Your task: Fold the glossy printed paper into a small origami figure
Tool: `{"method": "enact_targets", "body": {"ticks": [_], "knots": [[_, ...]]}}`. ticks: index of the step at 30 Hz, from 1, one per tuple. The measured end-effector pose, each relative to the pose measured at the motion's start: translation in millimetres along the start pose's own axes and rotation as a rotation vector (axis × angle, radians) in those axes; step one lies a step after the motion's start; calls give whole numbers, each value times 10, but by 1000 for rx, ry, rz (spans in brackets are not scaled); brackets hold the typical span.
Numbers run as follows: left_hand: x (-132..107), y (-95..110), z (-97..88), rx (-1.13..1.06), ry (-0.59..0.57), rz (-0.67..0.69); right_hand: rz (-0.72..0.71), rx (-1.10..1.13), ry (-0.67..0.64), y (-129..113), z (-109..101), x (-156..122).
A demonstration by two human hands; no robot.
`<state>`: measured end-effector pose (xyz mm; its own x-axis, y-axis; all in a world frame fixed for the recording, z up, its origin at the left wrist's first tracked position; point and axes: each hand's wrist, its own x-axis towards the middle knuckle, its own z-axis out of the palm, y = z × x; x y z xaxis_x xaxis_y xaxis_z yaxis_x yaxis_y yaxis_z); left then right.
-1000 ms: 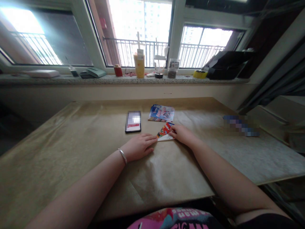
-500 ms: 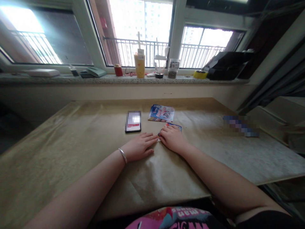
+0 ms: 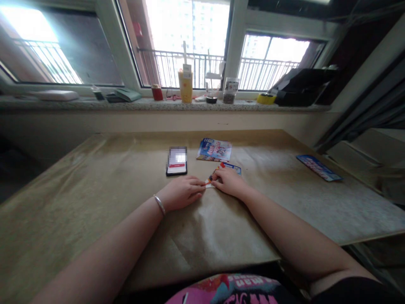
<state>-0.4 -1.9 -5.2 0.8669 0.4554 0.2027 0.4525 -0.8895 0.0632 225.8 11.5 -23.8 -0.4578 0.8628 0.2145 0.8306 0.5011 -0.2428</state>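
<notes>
A small colourful printed paper, partly folded, lies on the brown-paper-covered table in front of me. My right hand presses down on it, fingers curled together over its left part. My left hand, with a silver bracelet at the wrist, rests beside it with its fingertips touching the paper's left corner, fingers held close together. Most of the paper is hidden under my right hand.
A dark phone lies just beyond my left hand, and a stack of colourful printed sheets beyond my right. A blue packet lies at the right. The window sill holds a yellow container, jars and a black bag.
My right hand slid left over the paper and pressed it flat. My left hand moved slightly forward so its fingertips meet the paper's corner.
</notes>
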Motion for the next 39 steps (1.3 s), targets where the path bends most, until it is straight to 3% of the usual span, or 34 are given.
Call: {"method": "enact_targets", "body": {"ticks": [9, 19, 39], "knots": [[-28, -50, 64, 38, 35, 2, 120, -25, 23, -23, -9, -12], [16, 27, 28, 7, 12, -41, 25, -99, -3, -50, -67, -20], [13, 22, -9, 61, -7, -35, 111, -38, -42, -15, -55, 28]]}}
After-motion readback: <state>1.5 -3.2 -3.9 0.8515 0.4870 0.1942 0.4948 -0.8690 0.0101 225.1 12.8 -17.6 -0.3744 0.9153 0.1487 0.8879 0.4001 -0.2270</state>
